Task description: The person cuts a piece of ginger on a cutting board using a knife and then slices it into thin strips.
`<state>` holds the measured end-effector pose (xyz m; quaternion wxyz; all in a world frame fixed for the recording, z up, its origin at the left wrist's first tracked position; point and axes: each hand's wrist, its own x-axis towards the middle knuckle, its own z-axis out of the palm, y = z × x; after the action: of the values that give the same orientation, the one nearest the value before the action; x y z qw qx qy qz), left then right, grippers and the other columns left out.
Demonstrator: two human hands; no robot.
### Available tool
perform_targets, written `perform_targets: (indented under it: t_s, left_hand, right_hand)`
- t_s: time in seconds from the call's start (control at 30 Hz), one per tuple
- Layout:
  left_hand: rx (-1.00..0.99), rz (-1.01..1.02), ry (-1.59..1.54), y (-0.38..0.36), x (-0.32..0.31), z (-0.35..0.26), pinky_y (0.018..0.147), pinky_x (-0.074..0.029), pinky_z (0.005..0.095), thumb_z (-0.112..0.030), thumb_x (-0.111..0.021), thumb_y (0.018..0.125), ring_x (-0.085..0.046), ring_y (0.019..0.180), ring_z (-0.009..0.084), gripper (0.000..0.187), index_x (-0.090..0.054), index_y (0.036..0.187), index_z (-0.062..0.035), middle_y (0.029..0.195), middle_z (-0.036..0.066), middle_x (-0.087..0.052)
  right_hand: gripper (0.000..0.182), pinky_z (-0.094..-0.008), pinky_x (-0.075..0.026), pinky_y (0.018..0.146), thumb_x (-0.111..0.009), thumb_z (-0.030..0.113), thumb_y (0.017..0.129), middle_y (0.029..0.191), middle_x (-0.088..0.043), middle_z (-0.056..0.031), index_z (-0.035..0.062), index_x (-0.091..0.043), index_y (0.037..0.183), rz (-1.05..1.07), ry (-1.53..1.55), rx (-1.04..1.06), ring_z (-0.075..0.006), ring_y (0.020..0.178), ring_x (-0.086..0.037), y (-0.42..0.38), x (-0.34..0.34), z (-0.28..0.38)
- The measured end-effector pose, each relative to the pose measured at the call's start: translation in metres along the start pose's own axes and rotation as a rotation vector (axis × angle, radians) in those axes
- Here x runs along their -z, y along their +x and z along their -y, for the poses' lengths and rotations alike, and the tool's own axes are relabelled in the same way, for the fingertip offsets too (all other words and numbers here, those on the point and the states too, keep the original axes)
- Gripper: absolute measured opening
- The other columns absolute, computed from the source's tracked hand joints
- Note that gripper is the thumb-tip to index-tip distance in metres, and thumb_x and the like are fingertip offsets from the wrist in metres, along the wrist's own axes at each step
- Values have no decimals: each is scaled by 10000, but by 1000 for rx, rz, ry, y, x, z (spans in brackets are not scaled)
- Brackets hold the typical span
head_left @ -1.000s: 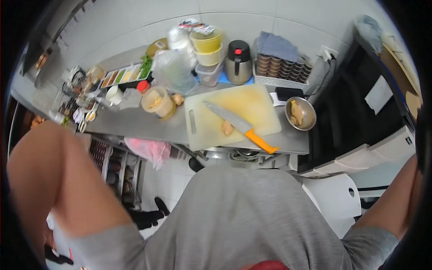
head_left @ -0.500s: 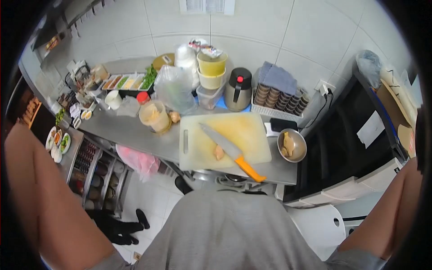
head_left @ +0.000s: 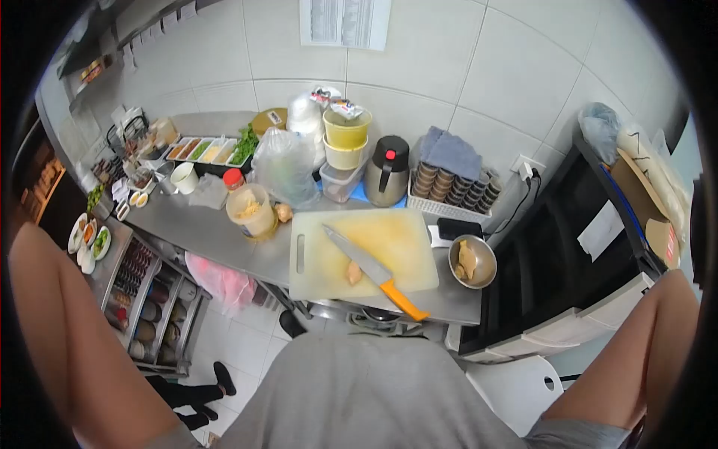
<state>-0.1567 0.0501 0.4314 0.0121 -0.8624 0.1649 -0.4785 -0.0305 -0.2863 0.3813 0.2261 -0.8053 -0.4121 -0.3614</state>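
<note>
Both my arms are raised at the sides of the view, the left arm (head_left: 90, 352) and the right arm (head_left: 621, 359), and neither hand shows. On the counter in front of me lies a cutting board (head_left: 404, 262). A knife with an orange handle (head_left: 404, 301) rests diagonally across it, the handle end over the near edge. Beside the blade sits a small peeled piece of ginger-like root (head_left: 354, 273). To the right, a metal bowl (head_left: 485, 262) holds yellowish-brown pieces (head_left: 467, 259). Left of the board stands a clear tub (head_left: 250, 213) with pale slices inside.
Behind the board stand a thermos jug (head_left: 387, 176), stacked tubs (head_left: 347, 135) and a basket of dark cups (head_left: 449, 209). A phone (head_left: 458, 230) lies near the bowl. Black shelving (head_left: 538, 262) borders the right. Another person's legs (head_left: 187, 391) show at lower left.
My view has tilted up a little and shifted right, so the counter appears lower and further left. The knife, board and bowl keep their places on the counter.
</note>
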Motion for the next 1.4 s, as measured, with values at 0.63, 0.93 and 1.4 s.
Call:
perform_targets:
  t_s: [0.63,0.93,1.4]
  left_hand:
    - [-31,-22,-16,7,10,-6,924,-425,352,-233,-518,922,-552,1053,220,342,-538,1187,-18,1172,108,-571]
    - [-46,-30,-13,10,12,-5,918,-427,353,-232,-538,914,-555,1044,221,345,-541,1183,-16,1164,110,-574]
    - [-35,-9,-4,14,5,-13,909,-431,354,-230,-568,901,-561,1031,223,352,-544,1178,-14,1152,112,-578]
  right_hand:
    - [271,-320,-464,859,-516,153,882,1017,-618,-102,-33,-592,1064,10,-8,4,-202,938,-582,8,6,17]
    - [265,-319,-465,856,-522,150,884,1014,-620,-99,-26,-593,1069,-1,-28,-19,-200,934,-585,8,12,19]
    - [256,-317,-468,853,-531,145,887,1011,-622,-94,-17,-593,1076,17,-6,-30,-197,928,-589,-1,0,9]
